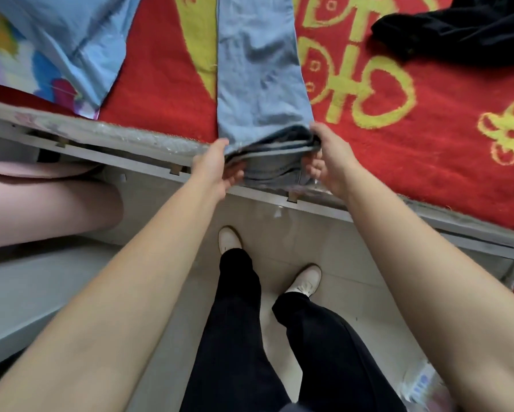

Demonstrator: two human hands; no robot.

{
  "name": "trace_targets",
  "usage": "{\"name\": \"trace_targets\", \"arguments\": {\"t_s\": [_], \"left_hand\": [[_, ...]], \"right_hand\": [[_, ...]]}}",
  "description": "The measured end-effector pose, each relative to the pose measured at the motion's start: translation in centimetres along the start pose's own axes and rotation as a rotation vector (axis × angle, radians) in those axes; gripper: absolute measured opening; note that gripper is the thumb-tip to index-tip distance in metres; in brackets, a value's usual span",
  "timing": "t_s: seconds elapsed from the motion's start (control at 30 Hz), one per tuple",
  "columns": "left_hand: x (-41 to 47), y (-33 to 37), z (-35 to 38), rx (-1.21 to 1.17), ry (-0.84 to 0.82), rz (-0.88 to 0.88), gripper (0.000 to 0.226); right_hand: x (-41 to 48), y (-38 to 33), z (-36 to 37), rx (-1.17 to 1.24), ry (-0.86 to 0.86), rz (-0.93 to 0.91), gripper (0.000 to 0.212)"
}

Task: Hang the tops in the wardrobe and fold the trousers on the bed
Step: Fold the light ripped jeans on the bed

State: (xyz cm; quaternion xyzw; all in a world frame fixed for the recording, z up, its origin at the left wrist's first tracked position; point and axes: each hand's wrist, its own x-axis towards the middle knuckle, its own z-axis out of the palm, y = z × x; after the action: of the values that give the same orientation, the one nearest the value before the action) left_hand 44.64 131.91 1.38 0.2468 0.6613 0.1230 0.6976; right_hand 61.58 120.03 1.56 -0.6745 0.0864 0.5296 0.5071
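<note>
Where bed edge point(148, 138) runs, both hands point(217, 168) point(328, 162) pinch jeans point(258, 72) hem.

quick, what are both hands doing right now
Left hand: grips the near end of the light blue jeans.
Right hand: grips the same end, other corner.

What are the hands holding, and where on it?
Both hold the jeans at their near end: the left hand grips the left corner, the right hand the right corner. The rest lies on the blanket.
</note>
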Motion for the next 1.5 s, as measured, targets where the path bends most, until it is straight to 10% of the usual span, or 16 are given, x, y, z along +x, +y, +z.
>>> {"name": "trace_targets", "arguments": {"t_s": [0.17,0.37,0.47,0.67,0.83,1.4,1.5], "left_hand": [[6.1,3.7,1.9,0.148,-0.060,0.239,0.062],[8.7,-1.1,-1.0,1.647,-0.116,0.946,0.085],[9.8,-3.1,-1.2,2.002,-0.202,1.006,0.111],[12.9,-3.0,0.0,2.054,-0.094,0.946,0.118],[12.0,-3.7,-1.1,1.946,-0.200,0.958,0.082],[4.2,9.9,-1.0,1.761,-0.601,0.500,0.063],[3.1,12.4,-1.6,1.714,-0.656,0.529,0.026]], "right_hand": [[6.0,-2.7,2.2,-0.116,0.065,-0.171,0.069],[7.2,2.4,0.1,-1.440,-0.021,-0.622,0.082],[7.8,4.9,-0.6,-1.760,-0.087,-0.610,0.111],[10.4,5.9,-0.1,-1.873,-0.023,-0.590,0.115],[9.7,5.8,-0.9,-1.900,-0.004,-0.663,0.107],[1.0,-9.4,4.1,-1.638,-0.275,-0.294,0.066],[0.2,-11.4,4.9,-1.648,-0.362,-0.232,0.068]]}}
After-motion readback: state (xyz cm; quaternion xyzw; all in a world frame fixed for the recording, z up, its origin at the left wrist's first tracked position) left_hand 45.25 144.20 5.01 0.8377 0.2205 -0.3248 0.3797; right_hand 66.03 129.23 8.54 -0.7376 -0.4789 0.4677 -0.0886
